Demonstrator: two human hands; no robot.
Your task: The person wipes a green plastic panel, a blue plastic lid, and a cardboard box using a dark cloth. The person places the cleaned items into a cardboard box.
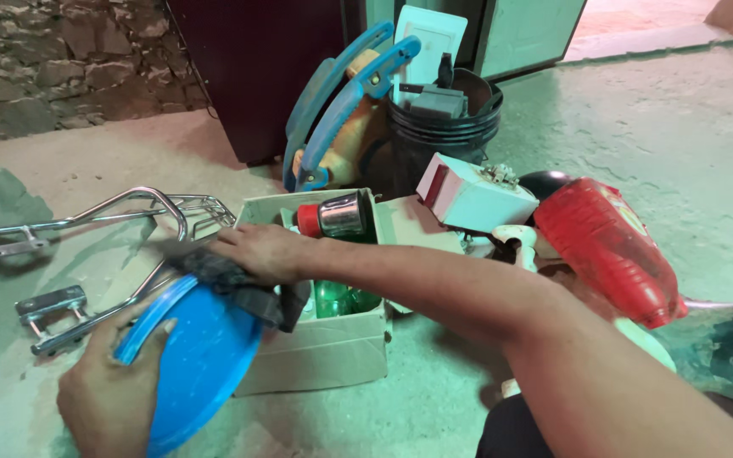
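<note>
My left hand (108, 390) grips the lower edge of a round blue plastic lid (201, 360), held tilted at the lower left. My right hand (260, 252) reaches across from the right and presses a dark crumpled cloth (239, 284) against the lid's upper rim. The cloth hangs over the lid's edge toward a cardboard box (324, 356). Part of the lid is hidden under the cloth and my right hand.
The cardboard box holds a green bottle (345, 297) and a steel flask with a red cap (337, 216). A chrome metal rack (86, 246) lies left. A red plastic jug (612, 250), a white box (472, 199), a black bucket (443, 136) and blue plastic frames (341, 102) crowd behind.
</note>
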